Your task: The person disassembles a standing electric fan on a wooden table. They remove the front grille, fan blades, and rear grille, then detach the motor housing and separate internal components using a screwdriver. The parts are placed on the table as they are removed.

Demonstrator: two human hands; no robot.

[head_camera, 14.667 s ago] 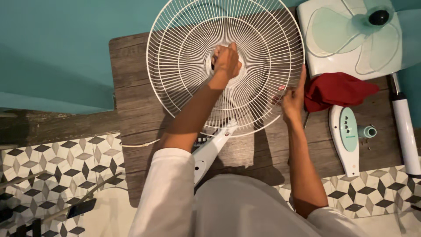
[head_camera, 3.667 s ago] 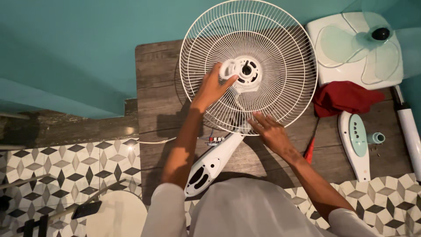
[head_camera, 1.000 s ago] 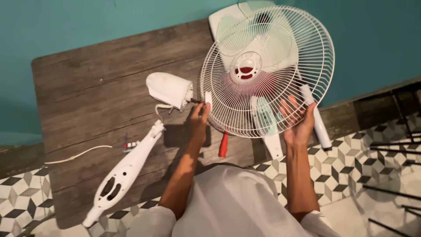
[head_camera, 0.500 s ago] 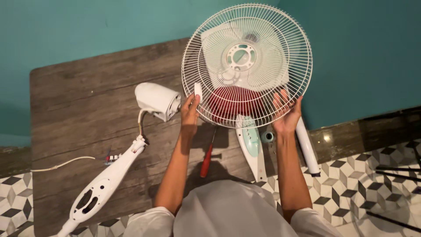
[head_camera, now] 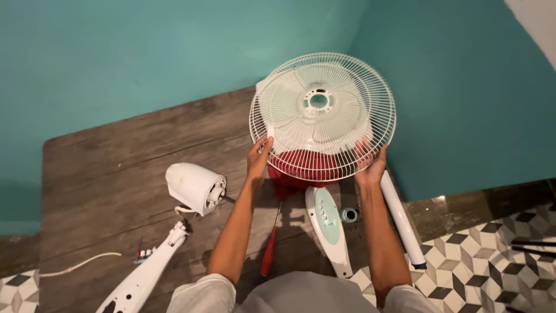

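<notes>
1. We are holding a round white fan cage (head_camera: pixel 322 116) with both hands, up in the upper middle of the frame.
2. Our left hand (head_camera: pixel 258 156) is gripping the cage's rim at its lower left edge, fingers closed on the wire.
3. Our right hand (head_camera: pixel 369 161) is gripping the rim at the lower right edge, fingers curled through the wires.
4. So the cage is sitting between our two hands and reaching up past them, toward the teal wall (head_camera: pixel 145 52).
5. A red cloth (head_camera: pixel 301 165) is showing through the bottom of the cage.
6. On the wooden table (head_camera: pixel 116 156), a white fan motor (head_camera: pixel 194 188) is lying at the left of our left arm.
7. A red screwdriver (head_camera: pixel 269 249) is lying between our arms, near a white and green control panel (head_camera: pixel 329 223).
8. A white pole (head_camera: pixel 399 217) is lying just right of our right arm.
</notes>
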